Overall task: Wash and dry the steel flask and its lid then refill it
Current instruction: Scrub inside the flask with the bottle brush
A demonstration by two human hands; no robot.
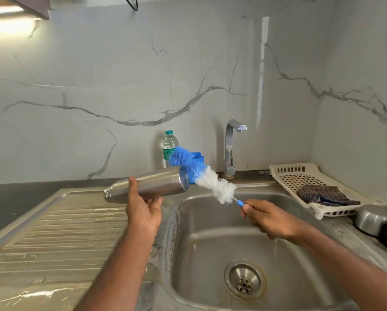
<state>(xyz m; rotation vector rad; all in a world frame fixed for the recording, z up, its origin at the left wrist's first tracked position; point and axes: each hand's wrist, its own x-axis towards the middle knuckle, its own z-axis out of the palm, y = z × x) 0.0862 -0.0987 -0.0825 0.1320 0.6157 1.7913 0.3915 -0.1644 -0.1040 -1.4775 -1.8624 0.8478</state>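
Backdrop: white marble-look wall behind a steel sink with a ribbed drainboard to its left.
Flask: steel flask held level above the sink's left rim, its narrow threaded mouth pointing left and its base pointing right.
Left hand: grip clamped around the flask's body, thumb on top.
Right hand: grip closed on the blue handle of a bottle brush, whose bristles lie just beside the flask's base.
Behind: water bottle, tap.
Right side: cream tray with a dark cloth.
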